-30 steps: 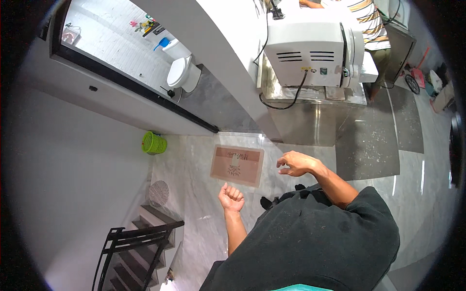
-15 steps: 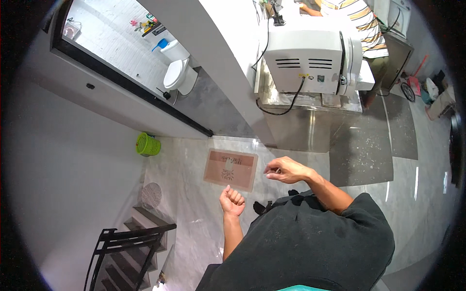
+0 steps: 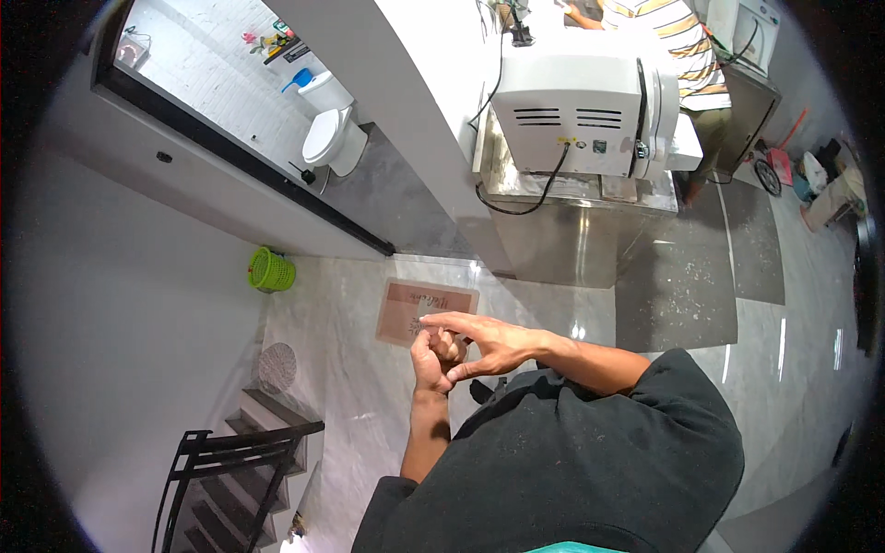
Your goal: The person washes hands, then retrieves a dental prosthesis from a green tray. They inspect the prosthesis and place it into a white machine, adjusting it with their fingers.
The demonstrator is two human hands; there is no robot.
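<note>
The pinkish-brown, pale-rimmed mat [image 3: 400, 309] lies on marbled floor [image 3: 355, 387], partly hidden by the hands. The left hand [image 3: 430, 358] curls in a loose fist, its inside unseen; the half-open right hand [image 3: 490, 348] overlaps it. Floor opens toward the railing [image 3: 253, 441]. The green basket's [image 3: 276, 273] contents are unclear.

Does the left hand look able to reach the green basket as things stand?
Probably not: the green basket sits on the floor well beyond the left hand, which the right hand overlaps.
</note>
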